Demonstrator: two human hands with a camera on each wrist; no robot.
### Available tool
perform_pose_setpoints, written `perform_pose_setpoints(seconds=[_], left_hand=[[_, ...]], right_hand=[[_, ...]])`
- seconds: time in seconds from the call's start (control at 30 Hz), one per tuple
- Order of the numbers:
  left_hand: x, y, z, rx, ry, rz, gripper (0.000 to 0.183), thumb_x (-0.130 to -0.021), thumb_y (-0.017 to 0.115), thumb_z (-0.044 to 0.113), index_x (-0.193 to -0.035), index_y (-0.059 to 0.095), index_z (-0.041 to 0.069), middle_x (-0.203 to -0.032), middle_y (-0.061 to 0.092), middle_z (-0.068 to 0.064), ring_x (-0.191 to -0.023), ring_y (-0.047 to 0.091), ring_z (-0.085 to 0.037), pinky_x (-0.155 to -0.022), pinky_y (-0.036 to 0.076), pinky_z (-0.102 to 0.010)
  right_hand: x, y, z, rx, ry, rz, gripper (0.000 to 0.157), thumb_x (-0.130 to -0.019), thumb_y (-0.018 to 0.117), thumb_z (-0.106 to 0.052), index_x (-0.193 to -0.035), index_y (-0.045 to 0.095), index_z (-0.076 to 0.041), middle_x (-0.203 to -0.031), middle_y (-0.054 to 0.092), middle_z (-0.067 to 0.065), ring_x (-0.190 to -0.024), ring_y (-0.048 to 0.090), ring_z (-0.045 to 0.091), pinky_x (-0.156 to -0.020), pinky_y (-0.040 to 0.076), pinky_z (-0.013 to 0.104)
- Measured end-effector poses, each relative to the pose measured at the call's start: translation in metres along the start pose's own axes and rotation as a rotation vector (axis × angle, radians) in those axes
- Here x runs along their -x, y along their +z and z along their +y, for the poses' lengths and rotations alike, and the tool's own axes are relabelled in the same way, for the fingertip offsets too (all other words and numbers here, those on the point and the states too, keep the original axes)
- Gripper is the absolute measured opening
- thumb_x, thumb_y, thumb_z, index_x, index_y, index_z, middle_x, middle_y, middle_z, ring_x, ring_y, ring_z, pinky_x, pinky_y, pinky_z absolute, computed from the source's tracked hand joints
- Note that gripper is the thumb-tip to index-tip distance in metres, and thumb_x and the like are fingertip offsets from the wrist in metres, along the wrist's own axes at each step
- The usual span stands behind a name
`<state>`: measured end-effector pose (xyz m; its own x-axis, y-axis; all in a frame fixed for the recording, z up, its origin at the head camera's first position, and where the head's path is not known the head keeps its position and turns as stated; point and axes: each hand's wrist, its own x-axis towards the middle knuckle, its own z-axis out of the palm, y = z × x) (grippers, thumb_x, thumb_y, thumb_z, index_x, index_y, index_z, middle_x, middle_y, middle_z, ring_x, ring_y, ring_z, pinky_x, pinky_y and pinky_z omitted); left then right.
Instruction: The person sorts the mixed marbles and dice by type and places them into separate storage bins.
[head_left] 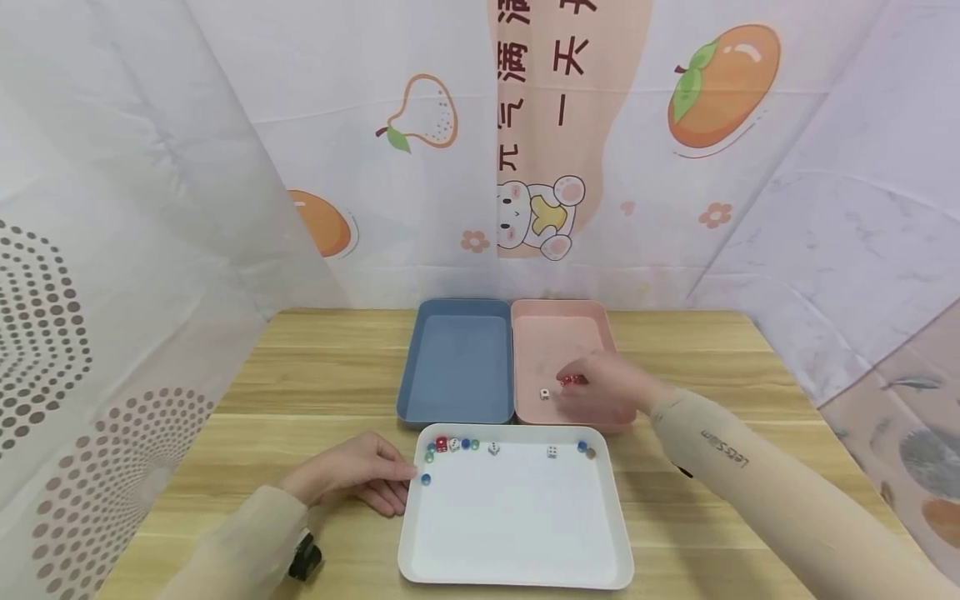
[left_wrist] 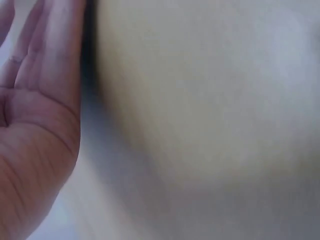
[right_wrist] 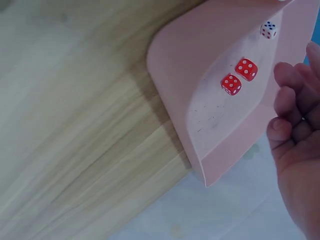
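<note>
Right wrist view: right hand [right_wrist: 300, 170] loosely curled, gripping nothing; two red dice [right_wrist: 246, 69] just off its fingertips, in pink tray [right_wrist: 175, 65]. Brushing fingers could knock dice toward white die [right_wrist: 268, 30]. Left hand [head_left: 352, 468], fingers relaxed, touches white tray [head_left: 517, 517]; jolt could roll blue bead [head_left: 426, 479] beside it. Dice cubic: no long axis, dotted faces upward.

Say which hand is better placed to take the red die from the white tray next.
Probably the left hand: it is at the left rim of the white tray, near the red die; the right hand is farther off, over the pink tray.
</note>
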<state>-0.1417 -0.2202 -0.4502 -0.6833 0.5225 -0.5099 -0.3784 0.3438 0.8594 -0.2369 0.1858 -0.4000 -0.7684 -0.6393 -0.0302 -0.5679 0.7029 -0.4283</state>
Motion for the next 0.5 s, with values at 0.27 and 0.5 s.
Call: perform_pose_setpoints(seconds=[0.27, 0.5], left_hand=[[0.026, 0.005, 0.037, -0.35, 0.136, 0.274, 0.022, -0.084, 0.069, 0.022, -0.085, 0.069, 0.001, -0.072, 0.066, -0.013, -0.06, 0.064, -0.025, -0.055, 0.055, -0.039], [0.034, 0.019, 0.066, -0.767, 0.24, 0.385, 0.008, -0.083, 0.07, 0.021, -0.087, 0.072, 0.015, -0.067, 0.061, 0.004, -0.055, 0.057, -0.014, -0.052, 0.048, -0.03]], right_hand=[[0.031, 0.0, 0.004, -0.007, 0.016, 0.032, 0.02, -0.085, 0.069, -0.021, -0.101, 0.07, -0.01, -0.072, 0.062, -0.005, -0.063, 0.049, 0.008, -0.061, 0.044, 0.026], [0.057, 0.0, 0.002, -0.153, 0.162, -0.041, 0.02, -0.084, 0.068, -0.037, -0.091, 0.069, -0.018, -0.058, 0.058, -0.002, -0.055, 0.053, 0.012, -0.054, 0.045, 0.027]])
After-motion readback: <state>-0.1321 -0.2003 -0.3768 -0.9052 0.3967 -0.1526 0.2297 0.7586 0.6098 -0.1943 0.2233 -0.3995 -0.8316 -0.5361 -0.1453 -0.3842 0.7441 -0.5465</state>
